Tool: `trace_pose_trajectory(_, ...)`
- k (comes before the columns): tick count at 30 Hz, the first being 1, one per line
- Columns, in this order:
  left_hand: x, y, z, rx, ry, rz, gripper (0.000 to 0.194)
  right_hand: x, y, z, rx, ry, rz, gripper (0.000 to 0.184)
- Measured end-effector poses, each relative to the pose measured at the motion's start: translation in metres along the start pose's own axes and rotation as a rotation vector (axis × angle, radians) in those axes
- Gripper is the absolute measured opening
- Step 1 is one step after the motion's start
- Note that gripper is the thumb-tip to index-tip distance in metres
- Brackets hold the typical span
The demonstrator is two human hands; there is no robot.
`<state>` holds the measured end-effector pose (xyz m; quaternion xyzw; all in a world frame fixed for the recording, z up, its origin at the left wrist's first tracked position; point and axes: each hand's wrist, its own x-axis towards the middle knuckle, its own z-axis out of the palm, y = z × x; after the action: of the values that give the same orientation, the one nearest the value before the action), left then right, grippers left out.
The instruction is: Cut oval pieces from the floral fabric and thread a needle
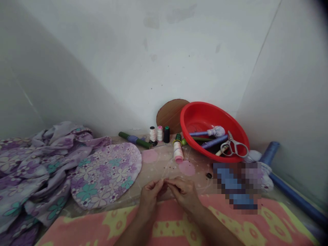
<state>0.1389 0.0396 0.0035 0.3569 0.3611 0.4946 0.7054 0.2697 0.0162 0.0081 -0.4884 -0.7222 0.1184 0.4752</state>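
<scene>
My left hand [150, 195] and my right hand [183, 193] meet fingertip to fingertip at the front middle. Both are closed in a pinch; whatever is between the fingers is too small to make out. Under my forearms lies a pink and yellow patterned cloth [176, 218]. To the left of my hands is a rounded floral fabric piece [110, 174], purple with white and teal flowers. Just beyond my fingertips, a spool of pale thread [178, 152] lies on its side, and a small black object [209, 175] sits to the right.
Three upright thread spools [160, 134] stand near the wall, beside a green rolled stick [135, 140]. A tilted red basin [215, 112] holds wrapped sticks and scissors [234, 148], with a cardboard disc [170, 116] behind. Crumpled floral fabric [51, 164] fills the left; a long blue rod [297, 194] lies right.
</scene>
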Motion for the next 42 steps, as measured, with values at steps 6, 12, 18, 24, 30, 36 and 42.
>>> trace_pose_trajectory(6,-0.001,0.001,0.001,-0.003,0.03,-0.016,0.022,0.0,0.001,0.002,0.071,0.023,0.063,0.02)
trace_pose_trajectory(12,-0.003,0.005,0.004,0.065,0.083,0.018,0.024,0.003,0.004,0.007,0.327,0.068,0.404,0.017)
trace_pose_trajectory(18,-0.006,0.009,0.007,0.166,0.126,0.086,0.021,0.005,0.001,0.007,0.473,0.106,0.542,0.016)
trace_pose_trajectory(24,-0.009,0.01,0.009,0.175,0.12,0.113,0.018,0.004,0.002,0.008,0.486,0.099,0.548,0.021)
trace_pose_trajectory(30,-0.01,0.013,0.012,0.202,0.137,0.134,0.019,0.005,0.001,0.01,0.499,0.066,0.528,0.021)
trace_pose_trajectory(36,-0.01,0.014,0.012,0.199,0.162,0.12,0.021,0.008,-0.002,0.009,0.605,0.042,0.607,0.021)
trace_pose_trajectory(42,-0.01,0.013,0.013,0.19,0.169,0.119,0.023,0.011,-0.007,0.003,0.676,-0.007,0.718,0.017)
